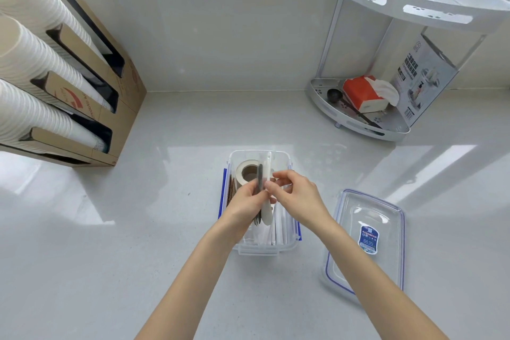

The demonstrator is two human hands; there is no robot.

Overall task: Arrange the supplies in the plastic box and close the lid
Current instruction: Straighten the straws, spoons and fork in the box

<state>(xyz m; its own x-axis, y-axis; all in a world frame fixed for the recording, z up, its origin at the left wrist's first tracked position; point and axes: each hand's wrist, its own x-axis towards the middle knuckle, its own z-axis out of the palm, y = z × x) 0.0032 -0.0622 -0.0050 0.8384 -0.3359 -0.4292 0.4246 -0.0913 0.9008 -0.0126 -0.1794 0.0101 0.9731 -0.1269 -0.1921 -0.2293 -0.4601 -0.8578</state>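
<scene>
A clear plastic box (287, 159) with blue clips stands open on the white counter in front of me. Inside lie a roll of tape (247, 172), brown cardboard sleeves (230, 190) along its left wall and white wrapped straws (278, 226) on the right. Over the box, my left hand (244, 204) grips a bundle of long thin utensils (263, 174), dark ones and a white one, pointing away from me. My right hand (295, 193) pinches the same bundle from the right. The clear lid (367, 240) with a blue label lies flat to the right of the box.
A cardboard dispenser (110, 96) holding three stacks of white paper cups (33, 63) stands at the left. A white two-tier corner rack (386, 63) at the back right holds an orange tissue pack (361, 94), a dark scoop and a printed box.
</scene>
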